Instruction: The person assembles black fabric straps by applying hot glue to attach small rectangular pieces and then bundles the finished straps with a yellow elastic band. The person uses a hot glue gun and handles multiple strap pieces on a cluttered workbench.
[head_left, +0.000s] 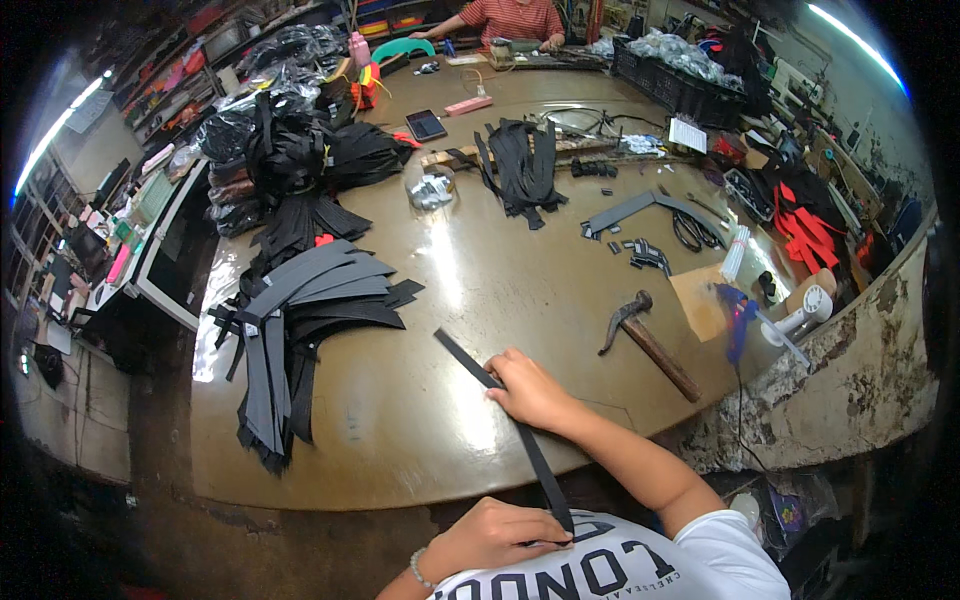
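A narrow black webbing strap (535,460) runs slantwise from my body over the table's near edge onto the tabletop. My right hand (532,388) pinches it partway along, and its far end (455,348) sticks out past my fingers. Close against my shirt, my left hand (500,535) has its fingers closed over the near end. To the left of the strap lies a fanned pile of grey and black straps (315,300). A wooden-handled hammer (650,345) rests to the right of my right hand.
Small black clips (640,255) and a grey strap (640,205) lie at the right. A blue glue gun (738,320) stands near the right edge. Farther back are more black straps (522,165), a phone (426,125) and a black crate (680,85). Another person (510,20) sits at the far side.
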